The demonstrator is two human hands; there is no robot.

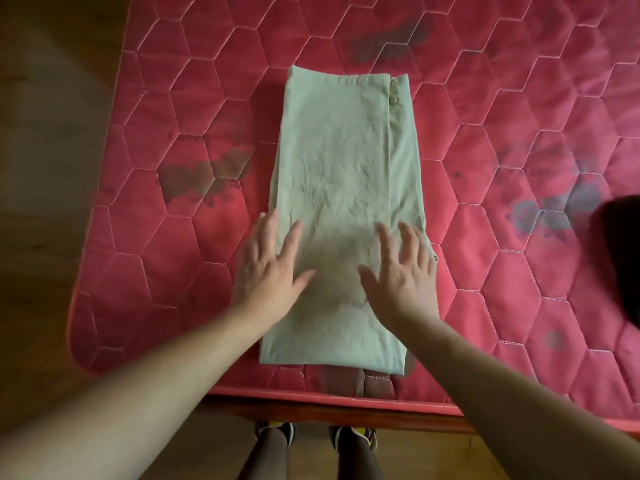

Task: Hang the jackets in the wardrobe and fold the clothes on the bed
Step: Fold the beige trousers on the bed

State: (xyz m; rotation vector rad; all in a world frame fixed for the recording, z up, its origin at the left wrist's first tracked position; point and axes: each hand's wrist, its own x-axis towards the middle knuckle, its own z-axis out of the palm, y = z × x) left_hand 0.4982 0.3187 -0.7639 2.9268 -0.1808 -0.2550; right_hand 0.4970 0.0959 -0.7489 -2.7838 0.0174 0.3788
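So, nearest the camera, a pair of shoes (277, 433) can be seen on the floor, right up against the wooden bed frame (346, 412), which puts the body square-on to the work. Just past the frame, the pale green garment (341, 150) is laid lengthwise on the red quilted mattress (519, 98). Its near end is almost at the mattress edge, probably so both ends can be reached without much leaning. It's already folded into a long narrow strip, with a seam showing along its right side. Over the near half, the left hand (268, 268) and the right hand (403, 271) are held flat, palms down, fingers straight and spread, and nothing is gripped or pinched by either. The left one overlaps the strip's left edge and the right one sits toward its right edge. Both are motion-blurred, so whether the cloth is actually pressed or just hovered over can't be told. The pose reads as smoothing before the next fold. Further out, the far end lies flat, and a dark object (620, 258) is cut off at the right edge.
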